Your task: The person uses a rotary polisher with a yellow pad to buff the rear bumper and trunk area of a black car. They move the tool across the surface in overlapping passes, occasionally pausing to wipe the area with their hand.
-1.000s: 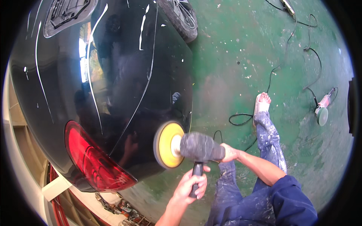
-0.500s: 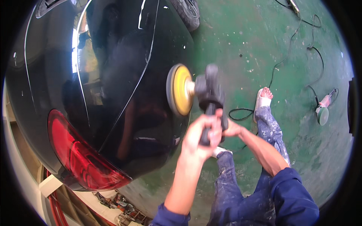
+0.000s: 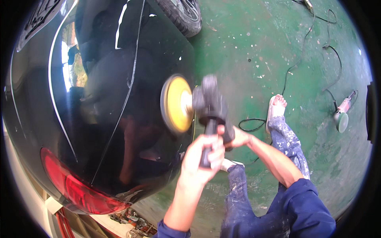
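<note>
Both my hands hold a black power polisher (image 3: 210, 101). My left hand (image 3: 203, 155) is closed around its black side handle (image 3: 210, 129). Behind that, my right hand (image 3: 237, 137) wraps the rear of the tool's body and is partly hidden by it. A round polishing pad (image 3: 164, 101) with a yellow backing (image 3: 177, 104) faces the side of a glossy black car (image 3: 151, 95). It is against the panel or very close to it; the contact edge is blurred. The car's red tail light (image 3: 81, 184) lies to the lower left.
A car wheel (image 3: 184, 18) shows at the top. On the green floor (image 3: 234, 51), a black cable (image 3: 252, 125) loops near my foot (image 3: 276, 105). To the far right lies another power tool (image 3: 342, 117) with a green disc and cable. Assorted clutter (image 3: 137, 224) sits at the lower left.
The polisher and both hands have shifted left and slightly down in the picture. The car has shifted left and down in view too. Both grips stay the same.
</note>
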### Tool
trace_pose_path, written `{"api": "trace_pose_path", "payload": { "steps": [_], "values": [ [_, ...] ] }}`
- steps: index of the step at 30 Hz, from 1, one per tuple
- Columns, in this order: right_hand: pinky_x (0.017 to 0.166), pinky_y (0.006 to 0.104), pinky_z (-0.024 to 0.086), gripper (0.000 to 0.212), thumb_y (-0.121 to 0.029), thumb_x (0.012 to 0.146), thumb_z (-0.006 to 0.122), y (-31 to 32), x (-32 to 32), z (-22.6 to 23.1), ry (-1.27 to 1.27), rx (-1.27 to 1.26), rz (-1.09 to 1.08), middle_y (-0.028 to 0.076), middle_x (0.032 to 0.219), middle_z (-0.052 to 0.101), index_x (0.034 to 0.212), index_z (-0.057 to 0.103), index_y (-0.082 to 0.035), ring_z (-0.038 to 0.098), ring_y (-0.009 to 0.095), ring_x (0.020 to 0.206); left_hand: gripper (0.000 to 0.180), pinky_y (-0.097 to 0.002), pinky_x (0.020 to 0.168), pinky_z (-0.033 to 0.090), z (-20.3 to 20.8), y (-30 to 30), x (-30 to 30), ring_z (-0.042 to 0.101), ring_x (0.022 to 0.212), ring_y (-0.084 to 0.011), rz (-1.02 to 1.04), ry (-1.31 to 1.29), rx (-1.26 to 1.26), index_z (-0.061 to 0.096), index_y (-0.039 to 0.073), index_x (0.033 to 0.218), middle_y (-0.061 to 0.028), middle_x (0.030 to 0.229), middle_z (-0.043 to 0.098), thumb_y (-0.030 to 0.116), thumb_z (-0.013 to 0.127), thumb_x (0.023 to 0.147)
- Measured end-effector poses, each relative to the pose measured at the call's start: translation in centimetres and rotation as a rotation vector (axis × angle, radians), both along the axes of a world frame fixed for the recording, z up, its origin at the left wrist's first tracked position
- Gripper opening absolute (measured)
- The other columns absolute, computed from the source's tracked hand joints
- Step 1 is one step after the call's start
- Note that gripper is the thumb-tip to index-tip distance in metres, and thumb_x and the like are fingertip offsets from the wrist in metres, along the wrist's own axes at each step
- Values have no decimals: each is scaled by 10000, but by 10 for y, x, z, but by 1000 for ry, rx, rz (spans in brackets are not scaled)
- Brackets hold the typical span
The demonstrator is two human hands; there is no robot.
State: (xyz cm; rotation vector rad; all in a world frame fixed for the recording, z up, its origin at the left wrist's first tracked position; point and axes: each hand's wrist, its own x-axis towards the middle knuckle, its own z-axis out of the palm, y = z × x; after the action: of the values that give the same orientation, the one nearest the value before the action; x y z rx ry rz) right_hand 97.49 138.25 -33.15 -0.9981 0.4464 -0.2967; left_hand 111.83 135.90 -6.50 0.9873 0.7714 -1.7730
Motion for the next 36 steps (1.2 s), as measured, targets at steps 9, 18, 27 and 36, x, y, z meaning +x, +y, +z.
{"api": "trace_pose_path", "payload": {
  "steps": [9, 18, 27, 36],
  "values": [
    [817, 347, 504, 347, -30, 694, 783, -73, 27, -44, 65, 206, -20, 38, 940, 652, 1010, 644, -63, 613, 164, 910, 291, -256, 453, 424, -68, -91, 27, 502, 547, -103, 78, 40, -93, 531, -64, 1191, -21, 764, 532, 107, 558, 957],
    [1044, 397, 491, 617, -231, 776, 835, 185, 10, -43, -100, -118, 133, 99, 1261, 666, 1331, 611, -83, 628, 241, 1181, 464, -285, 419, 408, 13, 115, -2, 458, 498, -115, -53, -85, 159, 459, -18, 1353, -49, 783, 492, 80, 594, 920],
    [969, 368, 523, 577, -47, 710, 838, 34, 9, -44, 9, 411, 67, 19, 1171, 662, 1247, 631, -83, 608, 143, 1085, 353, -273, 429, 416, -57, 14, -2, 477, 527, -115, 176, 54, -46, 512, -19, 1288, -32, 771, 512, 90, 545, 954],
    [1077, 384, 466, 744, -50, 697, 858, 41, 11, -41, -76, 513, 58, 60, 1267, 638, 1376, 557, -97, 587, 188, 1191, 331, -258, 468, 417, -87, 13, -6, 503, 560, -109, 172, -26, 40, 520, -44, 1231, -23, 761, 533, 95, 570, 934]
  ]
}}
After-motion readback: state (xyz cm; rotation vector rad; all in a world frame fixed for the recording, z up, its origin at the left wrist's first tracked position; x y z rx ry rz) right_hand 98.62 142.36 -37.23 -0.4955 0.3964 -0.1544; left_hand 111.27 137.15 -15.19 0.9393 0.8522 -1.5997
